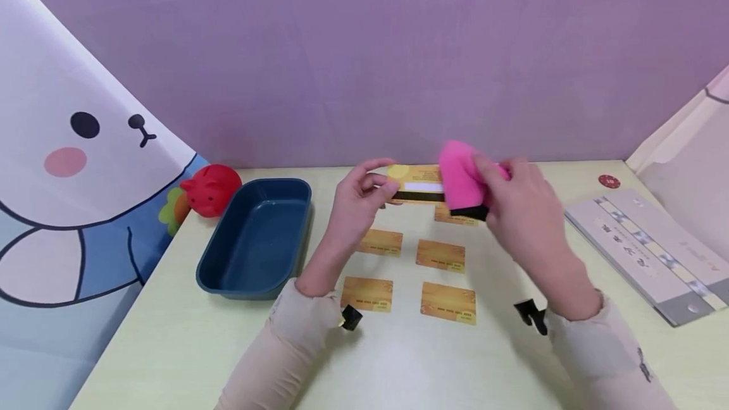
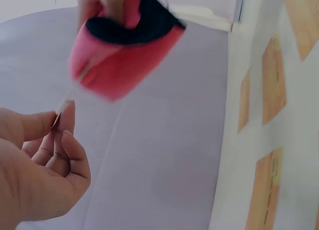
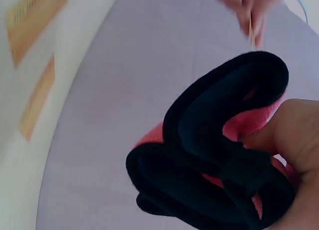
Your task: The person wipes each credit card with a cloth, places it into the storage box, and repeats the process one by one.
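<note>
I have the left hand (image 1: 360, 198) pinching a yellow card (image 1: 414, 177), raised right of the blue tub (image 1: 259, 245), and the right hand (image 1: 524, 214) gripping a pink cloth (image 1: 460, 177) over the card's other end. Below, I see gold cards (image 1: 448, 303) lying right of the tub. A red piggy bank (image 1: 213, 190) sits left of it; a purple wall (image 1: 364, 68) stands behind.

Room between sleeves (image 1: 285, 350) before cards (image 1: 448, 304), blue tray (image 1: 245, 293) left, booklet (image 1: 655, 252) right
</note>
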`<state>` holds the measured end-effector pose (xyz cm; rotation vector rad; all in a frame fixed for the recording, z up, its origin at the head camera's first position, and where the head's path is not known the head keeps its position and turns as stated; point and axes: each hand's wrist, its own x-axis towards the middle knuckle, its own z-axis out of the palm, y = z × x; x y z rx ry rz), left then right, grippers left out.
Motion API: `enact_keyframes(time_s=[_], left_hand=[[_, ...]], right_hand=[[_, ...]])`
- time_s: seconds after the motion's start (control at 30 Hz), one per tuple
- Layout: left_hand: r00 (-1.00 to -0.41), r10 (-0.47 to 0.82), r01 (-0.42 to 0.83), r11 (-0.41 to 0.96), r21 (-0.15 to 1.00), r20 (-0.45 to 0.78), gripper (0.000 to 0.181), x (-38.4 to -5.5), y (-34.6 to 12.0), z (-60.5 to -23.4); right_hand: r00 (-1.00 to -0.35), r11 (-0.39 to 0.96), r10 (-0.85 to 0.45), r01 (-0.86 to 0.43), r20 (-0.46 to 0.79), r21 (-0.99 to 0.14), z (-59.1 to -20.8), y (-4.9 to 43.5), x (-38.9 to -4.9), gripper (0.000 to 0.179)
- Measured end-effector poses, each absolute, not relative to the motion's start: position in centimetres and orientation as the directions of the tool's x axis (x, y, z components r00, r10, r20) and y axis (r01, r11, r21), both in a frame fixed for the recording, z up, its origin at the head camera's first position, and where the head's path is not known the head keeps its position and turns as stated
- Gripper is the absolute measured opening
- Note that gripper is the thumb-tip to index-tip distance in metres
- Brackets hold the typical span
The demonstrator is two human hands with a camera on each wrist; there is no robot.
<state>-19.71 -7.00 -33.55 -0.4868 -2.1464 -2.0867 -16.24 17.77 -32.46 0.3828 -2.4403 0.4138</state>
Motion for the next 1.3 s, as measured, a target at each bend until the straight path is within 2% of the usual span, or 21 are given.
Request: enact_keyframes(time_s=[0.1, 0.3, 0.4, 0.57, 0.7, 0.83, 0.93, 1.13, 1.3], left_hand=[[-0.941, 0.134, 0.309, -0.028, 0.951, 0.310, 0.036, -19.9, -7.6, -33.3], [-0.935, 0.114, 0.335, -0.022, 0.942, 0.336, 0.043, -20.0, -7.8, -33.4], [-0.930, 0.110, 0.355, 0.027, 0.934, 0.350, 0.041, -20.0, -7.7, -33.8], [-0.915, 0.115, 0.398, 0.097, 0.912, 0.387, 0.035, -19.7, -6.9, -34.3], [-0.910, 0.159, 0.400, 0.100, 0.911, 0.382, 0.034, -19.2, -5.9, -34.5], [-0.919, 0.161, 0.375, 0.071, 0.924, 0.361, 0.033, -18.7, -5.5, -34.4], [-0.921, 0.169, 0.366, 0.059, 0.929, 0.352, 0.032, -18.6, -5.5, -34.4], [-0.923, 0.207, 0.344, 0.062, 0.937, 0.325, 0.032, -18.6, -5.4, -34.4], [-0.929, 0.208, 0.326, 0.075, 0.942, 0.305, 0.033, -18.6, -5.4, -34.1]], right_hand=[[-0.755, 0.923, -0.095, -0.310, 0.649, -0.226, -32.1, 19.2, -16.4, 0.059], [-0.665, 0.917, -0.049, -0.325, 0.746, -0.230, -31.4, 20.3, -16.3, 0.050], [-0.604, 0.896, -0.075, -0.390, 0.793, -0.212, -31.3, 19.3, -16.1, 0.048], [-0.498, 0.845, -0.184, -0.521, 0.847, -0.122, -31.6, 16.8, -15.6, 0.042], [-0.456, 0.815, -0.300, -0.579, 0.838, -0.023, -32.6, 15.0, -15.3, 0.045], [-0.458, 0.802, -0.371, -0.596, 0.807, 0.030, -33.5, 14.0, -15.1, 0.056], [-0.487, 0.806, -0.396, -0.591, 0.779, 0.041, -33.9, 13.9, -15.1, 0.061], [-0.554, 0.827, -0.413, -0.561, 0.723, 0.044, -33.9, 14.2, -14.9, 0.062], [-0.616, 0.855, -0.380, -0.518, 0.690, 0.007, -33.7, 14.7, -15.1, 0.061]])
